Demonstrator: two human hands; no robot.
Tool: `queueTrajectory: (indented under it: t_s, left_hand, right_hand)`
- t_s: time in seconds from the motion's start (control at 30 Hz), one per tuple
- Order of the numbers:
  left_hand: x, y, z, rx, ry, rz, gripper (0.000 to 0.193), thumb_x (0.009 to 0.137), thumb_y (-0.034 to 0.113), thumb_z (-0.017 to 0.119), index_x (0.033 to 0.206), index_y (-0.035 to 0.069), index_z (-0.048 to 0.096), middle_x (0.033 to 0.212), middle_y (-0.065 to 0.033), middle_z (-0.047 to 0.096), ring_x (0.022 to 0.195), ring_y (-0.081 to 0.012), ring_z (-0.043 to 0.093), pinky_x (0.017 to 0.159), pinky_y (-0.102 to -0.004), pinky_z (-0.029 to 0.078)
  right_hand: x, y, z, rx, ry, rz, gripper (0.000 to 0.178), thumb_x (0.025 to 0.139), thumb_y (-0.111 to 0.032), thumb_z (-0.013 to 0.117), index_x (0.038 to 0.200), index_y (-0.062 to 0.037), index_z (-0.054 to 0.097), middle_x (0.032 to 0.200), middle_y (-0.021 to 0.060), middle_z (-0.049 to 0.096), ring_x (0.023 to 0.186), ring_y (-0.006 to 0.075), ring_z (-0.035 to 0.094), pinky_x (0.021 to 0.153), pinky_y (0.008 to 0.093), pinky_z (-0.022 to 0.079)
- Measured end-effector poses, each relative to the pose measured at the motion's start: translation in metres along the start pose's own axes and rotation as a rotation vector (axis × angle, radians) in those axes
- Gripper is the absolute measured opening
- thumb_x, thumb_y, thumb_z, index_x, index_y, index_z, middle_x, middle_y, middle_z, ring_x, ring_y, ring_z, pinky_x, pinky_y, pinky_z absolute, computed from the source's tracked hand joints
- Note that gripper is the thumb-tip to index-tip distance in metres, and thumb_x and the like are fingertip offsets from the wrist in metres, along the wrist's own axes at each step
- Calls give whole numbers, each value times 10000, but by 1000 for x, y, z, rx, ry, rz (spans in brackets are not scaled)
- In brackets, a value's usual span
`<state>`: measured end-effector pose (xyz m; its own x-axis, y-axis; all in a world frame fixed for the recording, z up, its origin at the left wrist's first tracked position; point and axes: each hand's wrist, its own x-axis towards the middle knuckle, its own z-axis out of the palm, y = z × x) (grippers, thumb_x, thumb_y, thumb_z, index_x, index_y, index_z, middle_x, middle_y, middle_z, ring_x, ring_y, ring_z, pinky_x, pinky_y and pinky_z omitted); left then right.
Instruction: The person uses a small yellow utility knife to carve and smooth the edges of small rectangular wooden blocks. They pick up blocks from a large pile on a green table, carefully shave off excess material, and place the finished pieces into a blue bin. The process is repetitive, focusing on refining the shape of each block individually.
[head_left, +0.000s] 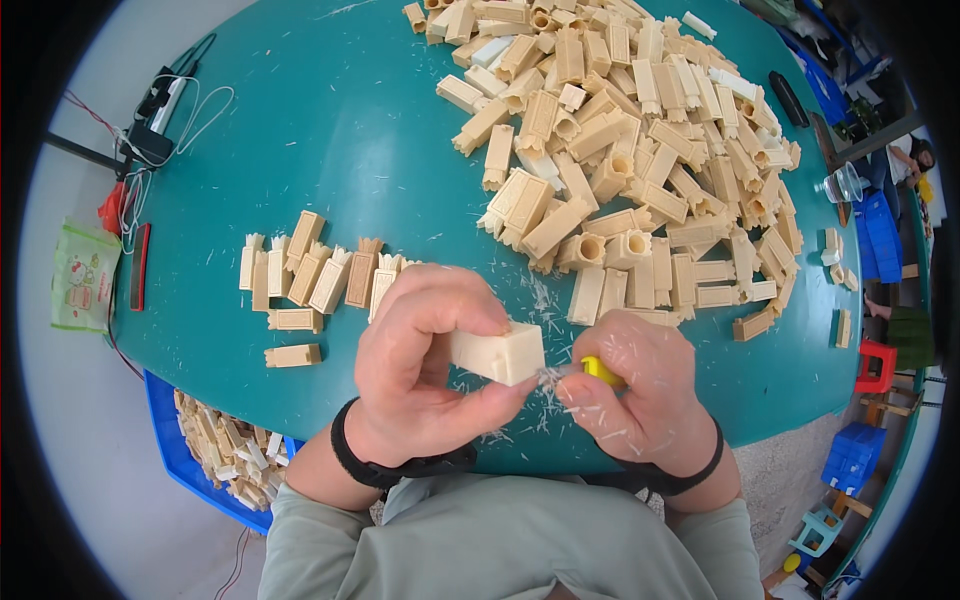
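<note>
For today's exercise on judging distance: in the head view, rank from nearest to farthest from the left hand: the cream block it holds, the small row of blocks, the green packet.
1. Cream block, gripped in the left hand.
2. Small row of blocks, just beyond it, on the left.
3. Green packet, at the table's far left edge.

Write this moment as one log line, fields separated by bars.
left hand: holds cream block | right hand: holds yellow-handled tool at block edge | shavings on teal table
</note>
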<state>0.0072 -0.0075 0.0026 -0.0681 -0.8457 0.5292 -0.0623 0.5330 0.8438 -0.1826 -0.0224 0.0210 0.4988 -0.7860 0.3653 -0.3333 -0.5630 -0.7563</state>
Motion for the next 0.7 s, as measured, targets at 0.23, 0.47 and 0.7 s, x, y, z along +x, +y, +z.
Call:
queueTrajectory:
  t_s: [0.23, 0.47, 0.7]
  left_hand:
    - [2, 7, 1, -33, -81, -61, 364, 591, 16, 743, 904, 31, 558, 844, -80, 567, 772, -182, 532, 672, -272, 424]
    - [3, 6, 1, -74, -80, -94, 363, 587, 11, 745, 903, 25, 566, 857, -84, 570, 776, -176, 532, 664, -268, 424]
    - [3, 7, 0, -50, -100, -73, 361, 589, 7, 742, 903, 17, 562, 864, -85, 567, 784, -176, 533, 668, -268, 424]
  right_hand:
    - [0, 4, 0, 0, 65, 47, 236, 734, -222, 715, 728, -52, 550, 588, 75, 492, 477, 225, 495, 415, 299, 377]
    - [0, 3, -5, 43, 19, 28, 261, 743, -264, 706, 704, -59, 548, 579, 69, 489, 474, 216, 490, 411, 287, 368]
    - [0, 6, -4, 1, 13, -12, 273, 738, -279, 712, 695, -69, 543, 561, 53, 461, 433, 197, 451, 389, 284, 339]
